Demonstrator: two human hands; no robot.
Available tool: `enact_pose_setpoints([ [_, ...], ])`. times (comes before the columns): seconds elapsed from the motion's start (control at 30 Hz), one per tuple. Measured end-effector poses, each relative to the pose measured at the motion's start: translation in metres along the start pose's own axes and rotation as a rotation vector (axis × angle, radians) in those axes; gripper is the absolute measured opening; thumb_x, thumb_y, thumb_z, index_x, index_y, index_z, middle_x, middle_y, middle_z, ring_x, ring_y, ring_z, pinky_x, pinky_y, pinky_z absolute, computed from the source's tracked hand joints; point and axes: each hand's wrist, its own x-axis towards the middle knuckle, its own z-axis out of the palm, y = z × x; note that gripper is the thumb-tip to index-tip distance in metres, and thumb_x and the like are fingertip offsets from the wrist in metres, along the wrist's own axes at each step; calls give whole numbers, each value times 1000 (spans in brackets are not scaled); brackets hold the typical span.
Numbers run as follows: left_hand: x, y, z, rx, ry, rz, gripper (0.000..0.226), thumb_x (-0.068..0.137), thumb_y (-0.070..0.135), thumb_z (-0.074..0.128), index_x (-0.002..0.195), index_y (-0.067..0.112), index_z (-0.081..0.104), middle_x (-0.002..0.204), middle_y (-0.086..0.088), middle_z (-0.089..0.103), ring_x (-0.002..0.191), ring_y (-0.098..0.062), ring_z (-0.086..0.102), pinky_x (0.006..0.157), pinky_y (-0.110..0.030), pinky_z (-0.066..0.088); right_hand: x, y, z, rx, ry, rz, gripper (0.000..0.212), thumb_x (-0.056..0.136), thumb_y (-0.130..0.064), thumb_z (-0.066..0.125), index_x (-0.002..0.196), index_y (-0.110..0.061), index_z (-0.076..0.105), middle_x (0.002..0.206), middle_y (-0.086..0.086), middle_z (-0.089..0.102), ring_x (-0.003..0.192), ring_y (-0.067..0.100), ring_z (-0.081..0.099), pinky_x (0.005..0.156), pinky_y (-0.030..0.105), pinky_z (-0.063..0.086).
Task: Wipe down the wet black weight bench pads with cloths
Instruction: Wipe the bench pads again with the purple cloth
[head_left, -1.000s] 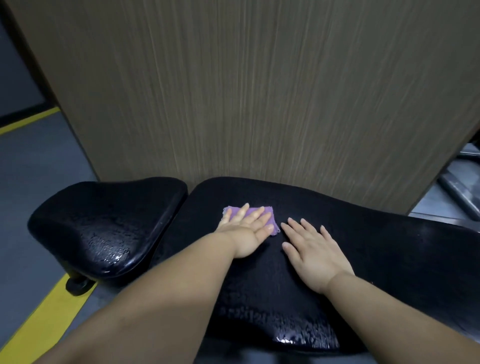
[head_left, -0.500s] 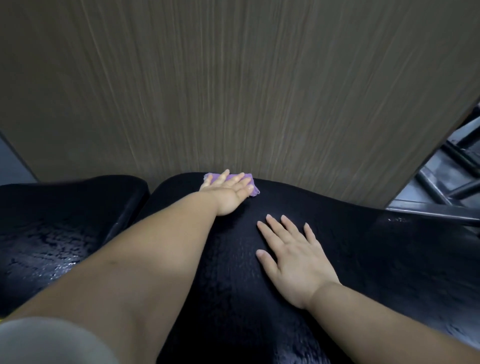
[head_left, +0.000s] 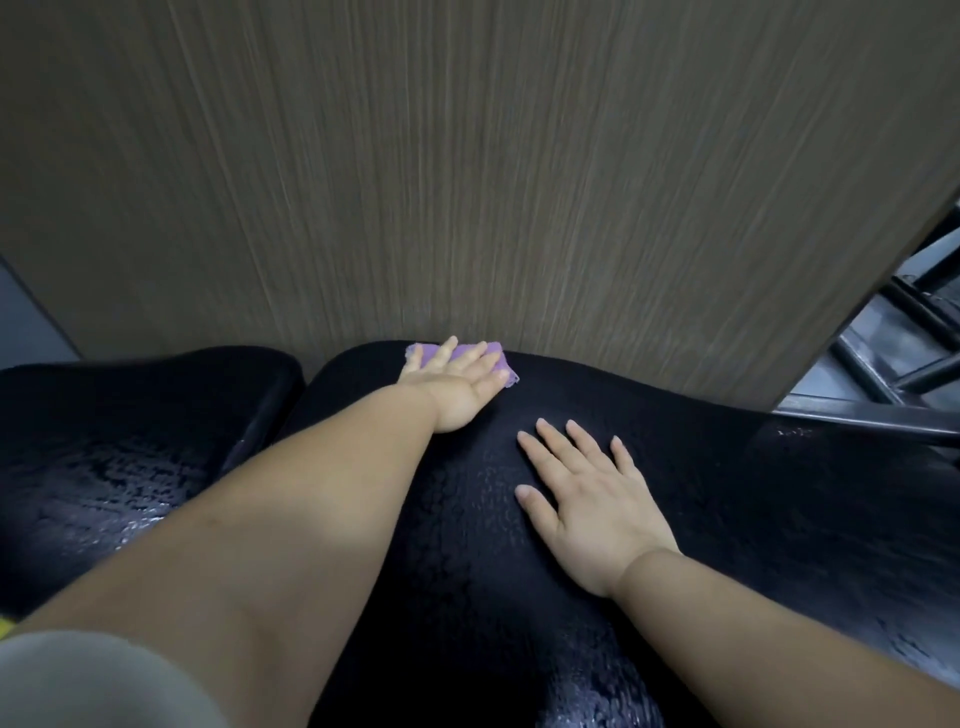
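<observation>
Nearest me, the long black pad (head_left: 727, 493) of the bench is beaded with water. It looks like firm vinyl over foam, so I judge it slick under a bare palm and needing no care beyond steady pressure. My right hand (head_left: 592, 499) lies flat on it, fingers straight and spread, holding nothing and only bracing. Further out, my left hand (head_left: 457, 379) presses the purple cloth (head_left: 510, 375) down with straight fingers, nothing curled round it. The cloth is at the pad's far edge, right beside the wood panel (head_left: 467, 182). It is small, thin and limp, and probably light. I expect it to bunch or slide out if pushed from one corner, so I would keep the palm over its middle. The smaller pad (head_left: 130, 441) to the left is wet too, apart from both hands.
</observation>
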Motion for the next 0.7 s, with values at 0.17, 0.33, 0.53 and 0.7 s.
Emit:
enact_pose_setpoints([
  [0.17, -48, -7, 17, -22, -31, 68, 55, 102, 52, 6, 154, 37, -3, 161, 18, -13, 147, -13, -20, 117, -49, -15, 0, -1, 1, -6, 3, 12, 58, 97, -57, 12, 152, -40, 1, 159, -17, -5, 146, 8, -11, 119, 41, -7],
  [0.33, -112, -10, 37, -34, -52, 132, 56, 102, 54, 8, 154, 38, -5, 160, 20, -14, 145, -9, -23, 116, -43, -20, 0, -3, 1, -8, 11, 27, 56, 98, -55, 14, 151, -40, 4, 159, -17, -3, 147, 8, -8, 120, 42, -4],
  [0.53, -188, -18, 59, -4, -69, 162, 55, 102, 55, 12, 152, 41, -7, 159, 22, -15, 144, -8, -26, 117, -44, -19, -1, -5, 1, -29, -9, 45, 55, 99, -53, 15, 152, -39, 5, 160, -16, -1, 147, 10, -5, 120, 43, -1],
  [0.7, -229, -21, 75, -8, -55, 134, 55, 102, 54, 12, 152, 42, -7, 159, 22, -15, 144, -8, -27, 117, -44, -19, -4, -14, -4, -58, -68, 81, 55, 101, -49, 13, 153, -34, 3, 161, -10, -3, 148, 17, -5, 120, 43, 0],
])
